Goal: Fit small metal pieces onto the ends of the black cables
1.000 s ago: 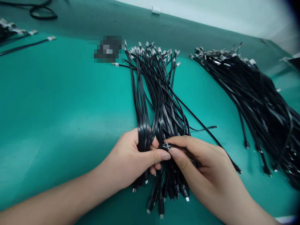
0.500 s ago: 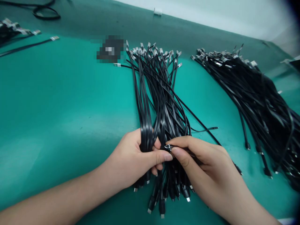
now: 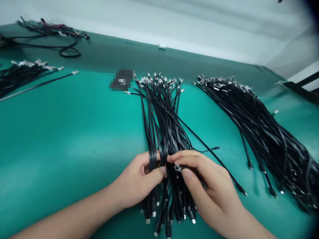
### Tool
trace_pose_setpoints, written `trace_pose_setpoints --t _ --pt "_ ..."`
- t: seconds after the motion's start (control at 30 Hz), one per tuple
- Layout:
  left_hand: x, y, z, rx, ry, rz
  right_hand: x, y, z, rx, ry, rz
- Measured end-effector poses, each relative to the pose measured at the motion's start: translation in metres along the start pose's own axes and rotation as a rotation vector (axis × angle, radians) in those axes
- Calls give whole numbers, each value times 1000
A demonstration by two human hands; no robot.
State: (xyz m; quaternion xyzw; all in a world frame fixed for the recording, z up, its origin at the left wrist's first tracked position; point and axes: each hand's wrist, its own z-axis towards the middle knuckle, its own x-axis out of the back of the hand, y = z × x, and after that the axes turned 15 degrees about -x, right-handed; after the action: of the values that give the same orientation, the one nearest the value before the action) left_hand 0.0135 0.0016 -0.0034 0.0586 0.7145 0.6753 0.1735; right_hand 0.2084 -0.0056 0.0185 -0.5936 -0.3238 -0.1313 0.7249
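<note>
Black flat cables [image 3: 165, 116] lie in a loose bundle down the middle, with silver plugs at the far end and more connectors near me. My left hand [image 3: 143, 177] is closed around several of these cables on the bundle's left side, its thumb across them. My right hand [image 3: 206, 182] is closed at the bundle's right side, with a small black piece with a shiny metal tip [image 3: 177, 168] between thumb and fingers. The fingertips of both hands nearly meet over the cables.
A larger pile of black cables [image 3: 259, 122] lies on the right of the green table [image 3: 74, 139]. Another cable bunch [image 3: 22, 73] is at left, with tangled cables [image 3: 54, 30] behind. A pixelated dark patch [image 3: 122, 80] and a small white cylinder [image 3: 162, 46] are farther back.
The view has tilted up, showing more of the wall and the left-hand cables. My left thumb has drawn back from the metal-tipped piece, while my right fingers have reached toward the left hand.
</note>
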Motion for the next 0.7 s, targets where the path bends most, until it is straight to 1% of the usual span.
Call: trace_pose_setpoints --t 0.07,0.23,0.33,0.4,0.47,0.53,0.6,0.63,0.7 --pt "1 -1 0 3 2 -1 -1 -1 3 -26 -34 -33" --pt "0 -5 3 58 33 -95 1 -1 9 -205 -39 -187" --pt "-2 -5 4 94 61 -159 4 -2 10 -245 -29 -162" --pt "-3 -7 4 105 87 -173 6 -4 8 -264 -59 -116" --pt "-2 -11 3 82 123 -146 9 -7 6 -294 -160 -73" --pt "0 -15 2 23 148 -108 11 -10 3 -325 -312 -40" --pt "2 -18 2 -28 140 -89 11 -13 1 -348 -447 -14" --pt "3 -19 2 -41 132 -87 10 -14 0 -359 -490 -2" --pt "4 -19 2 -43 122 -87 7 -15 -1 -376 -508 16"
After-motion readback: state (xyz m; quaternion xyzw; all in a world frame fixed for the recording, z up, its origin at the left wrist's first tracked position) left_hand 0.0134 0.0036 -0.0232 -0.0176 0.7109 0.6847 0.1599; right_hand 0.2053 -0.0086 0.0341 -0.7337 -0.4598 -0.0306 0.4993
